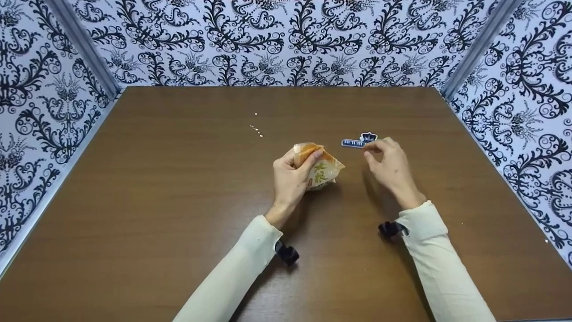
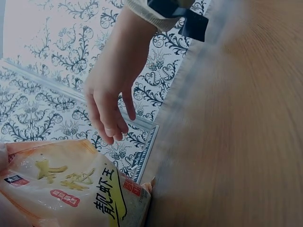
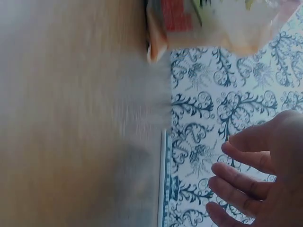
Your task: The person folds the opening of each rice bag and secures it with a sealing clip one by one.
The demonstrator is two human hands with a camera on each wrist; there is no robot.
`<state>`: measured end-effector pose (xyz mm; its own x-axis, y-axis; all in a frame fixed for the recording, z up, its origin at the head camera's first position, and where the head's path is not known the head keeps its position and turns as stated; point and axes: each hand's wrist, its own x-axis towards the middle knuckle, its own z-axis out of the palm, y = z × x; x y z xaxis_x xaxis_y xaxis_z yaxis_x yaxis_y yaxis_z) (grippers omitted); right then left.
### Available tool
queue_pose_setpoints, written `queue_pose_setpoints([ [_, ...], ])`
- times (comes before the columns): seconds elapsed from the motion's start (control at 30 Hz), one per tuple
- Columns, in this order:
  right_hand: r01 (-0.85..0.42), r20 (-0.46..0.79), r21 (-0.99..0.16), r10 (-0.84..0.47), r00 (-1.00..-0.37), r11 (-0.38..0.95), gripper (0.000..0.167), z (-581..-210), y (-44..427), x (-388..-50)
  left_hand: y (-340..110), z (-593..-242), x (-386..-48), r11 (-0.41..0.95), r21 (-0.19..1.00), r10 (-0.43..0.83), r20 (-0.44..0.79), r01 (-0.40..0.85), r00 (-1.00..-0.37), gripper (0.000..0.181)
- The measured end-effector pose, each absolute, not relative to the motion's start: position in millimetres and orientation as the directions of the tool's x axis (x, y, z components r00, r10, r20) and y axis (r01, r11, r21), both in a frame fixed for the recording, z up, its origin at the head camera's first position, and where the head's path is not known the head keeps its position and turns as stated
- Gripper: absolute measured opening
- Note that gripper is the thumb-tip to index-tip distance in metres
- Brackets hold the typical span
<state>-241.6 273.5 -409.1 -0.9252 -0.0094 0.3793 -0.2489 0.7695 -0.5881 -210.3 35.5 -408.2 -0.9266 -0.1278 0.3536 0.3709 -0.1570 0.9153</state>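
Observation:
My left hand [image 1: 291, 178] grips the orange top of a clear and white food bag [image 1: 322, 173], thumb over its folded edge. Green and black characters and red labels show on the bag [image 2: 71, 189] in the left wrist view; its lower corner [image 3: 182, 21] is at the top of the right wrist view. To the right of the bag, apart from it, my right hand [image 1: 394, 171] hovers with its thumb and index fingertip close together and the other fingers loosely bent. Nothing can be made out between those fingertips [image 3: 229, 142].
A small blue and white flat piece with a keyboard pattern [image 1: 353, 143] lies just beyond my right fingertips. Several tiny white bits [image 1: 257, 130] lie on the brown table [image 1: 178, 179], left of and beyond the bag. Patterned walls [image 1: 268, 40] stand at the back and sides.

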Motion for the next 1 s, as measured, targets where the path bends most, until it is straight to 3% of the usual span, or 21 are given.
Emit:
queue_pose_setpoints([
  [0.5, -0.118, 0.295, -0.528, 0.051, -0.954, 0.841, 0.033, -409, 310, -255, 36, -407, -211, -0.139, 0.914, -0.112, 0.367, 0.380, -0.923, 0.017],
  [1.0, -0.124, 0.182, -0.483, -0.039, -0.983, 0.867, 0.051, -413, 312, -274, 36, -408, -210, -0.163, 0.911, -0.110, 0.366, 0.380, -0.924, 0.017],
])
